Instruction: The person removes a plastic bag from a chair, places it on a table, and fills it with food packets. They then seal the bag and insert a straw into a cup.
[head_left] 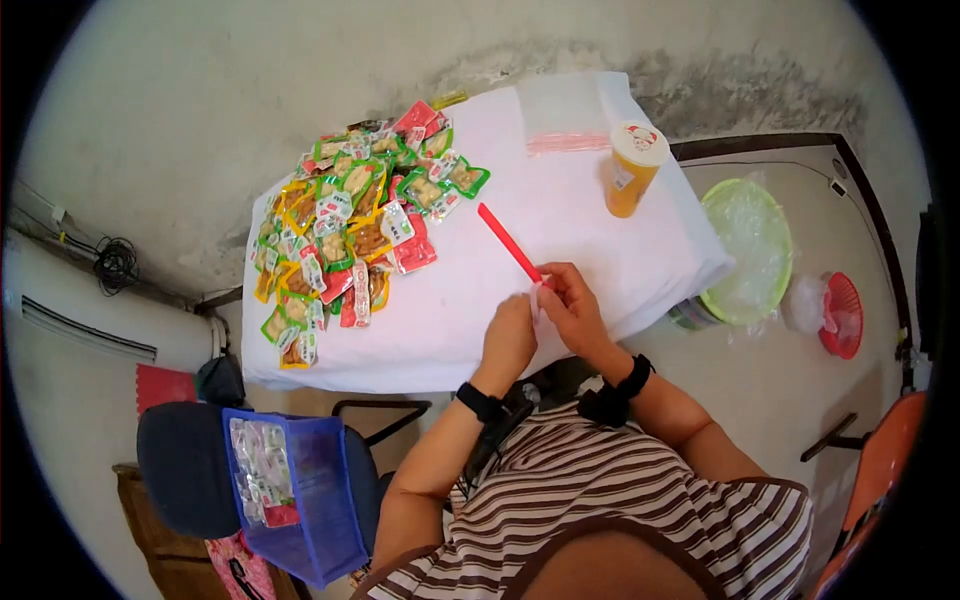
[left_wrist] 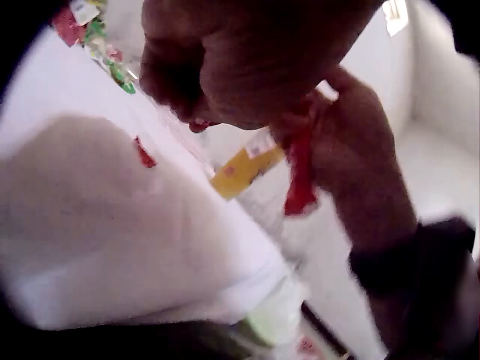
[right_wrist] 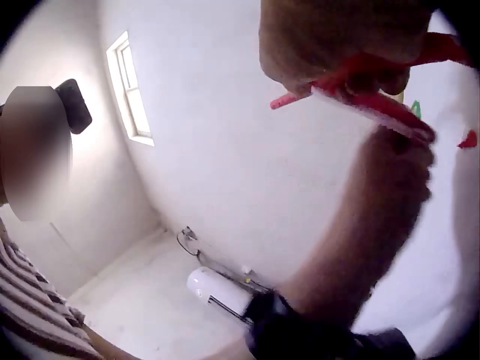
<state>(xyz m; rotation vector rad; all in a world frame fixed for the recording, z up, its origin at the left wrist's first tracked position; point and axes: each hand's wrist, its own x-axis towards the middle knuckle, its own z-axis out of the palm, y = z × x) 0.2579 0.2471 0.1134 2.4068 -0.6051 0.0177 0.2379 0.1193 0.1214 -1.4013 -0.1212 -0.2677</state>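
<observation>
In the head view, a long red strip [head_left: 508,241] slants over the white cloth, its lower end pinched between the fingers of my right hand [head_left: 575,308]. My left hand [head_left: 510,335] is close beside it with curled fingers, at a bit of pale plastic [head_left: 537,303] between the hands. The right wrist view has my right hand [right_wrist: 341,41] gripping red material, while my left hand [right_wrist: 394,169] pinches the far end of a red-edged piece [right_wrist: 375,109]. Seen from the left wrist, red material [left_wrist: 301,176] hangs by my right hand [left_wrist: 352,135]; my left hand [left_wrist: 247,60] is curled, its fingertips partly hidden.
Colourful sealed food packets [head_left: 350,215] are piled on the table's left. Clear red-edged bags [head_left: 565,115] and a lidded yellow tub [head_left: 633,170] are at the back right. A blue crate [head_left: 315,490] sits on a chair; a green basin [head_left: 748,250] and red basket [head_left: 845,315] are rightward.
</observation>
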